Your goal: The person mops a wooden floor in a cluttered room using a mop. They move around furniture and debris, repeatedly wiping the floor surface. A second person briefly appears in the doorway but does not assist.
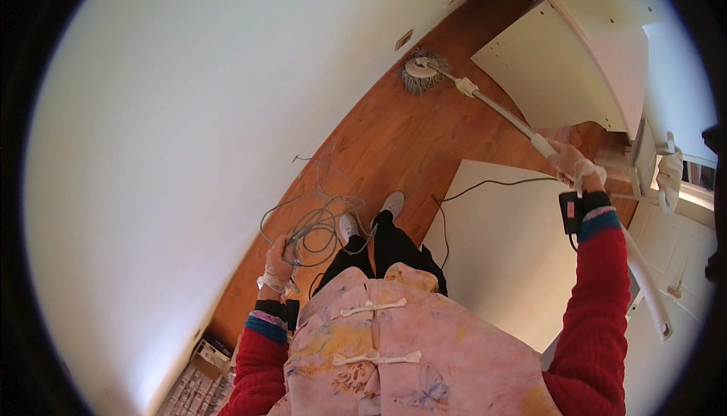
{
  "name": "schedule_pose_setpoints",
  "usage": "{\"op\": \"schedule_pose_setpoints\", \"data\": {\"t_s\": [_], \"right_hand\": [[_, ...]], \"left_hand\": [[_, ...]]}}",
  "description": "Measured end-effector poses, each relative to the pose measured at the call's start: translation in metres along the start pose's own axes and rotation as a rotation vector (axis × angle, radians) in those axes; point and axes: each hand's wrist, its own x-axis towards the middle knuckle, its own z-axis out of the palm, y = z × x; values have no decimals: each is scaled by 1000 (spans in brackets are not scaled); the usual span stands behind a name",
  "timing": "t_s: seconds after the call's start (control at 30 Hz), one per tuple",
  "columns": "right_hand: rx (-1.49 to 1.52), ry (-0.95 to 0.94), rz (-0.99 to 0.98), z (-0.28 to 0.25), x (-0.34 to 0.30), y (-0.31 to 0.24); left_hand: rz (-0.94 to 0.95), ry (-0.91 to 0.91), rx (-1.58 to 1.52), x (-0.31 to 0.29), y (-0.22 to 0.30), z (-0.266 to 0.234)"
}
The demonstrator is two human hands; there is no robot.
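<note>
My right hand [573,164], in a thin clear glove, grips the white handle of a mop [485,99]. The mop's round grey string head [422,73] rests on the wooden floor [394,136] next to the white wall. My left hand [277,264], also gloved, holds up a loose bundle of grey cables [318,223] beside my hip. The cables loop and trail over the floor near my white shoes [371,215]. Both forearms wear red sleeves with dark wrist devices.
A white wall [189,151] runs along the left. A large white board [515,242] lies on the floor to my right, with a black cord [485,186] across it. White shelf panels [583,60] lean at the upper right. Boxes [201,378] sit low left.
</note>
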Motion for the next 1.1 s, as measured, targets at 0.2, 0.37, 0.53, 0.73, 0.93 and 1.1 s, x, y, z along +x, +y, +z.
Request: {"op": "schedule_pose_setpoints", "data": {"t_s": [0.2,0.37,0.53,0.73,0.93,1.1], "right_hand": [[99,-20,87,-14,-23,29],[206,-51,27,-26,-44,43],[247,-70,-8,-26,-64,67],[357,-23,-1,-9,-51,79],[235,4,29,39,19,41],[155,-11,-41,51,42,55]], "left_hand": [[-32,13,-38,-3,6,-1],[-42,18,-42,0,8,-3],[48,53,53,-1,2,-4],[70,63,63,-5,0,-4],[-72,9,103,-10,3,-1],[-56,18,57,-12,3,-2]]}}
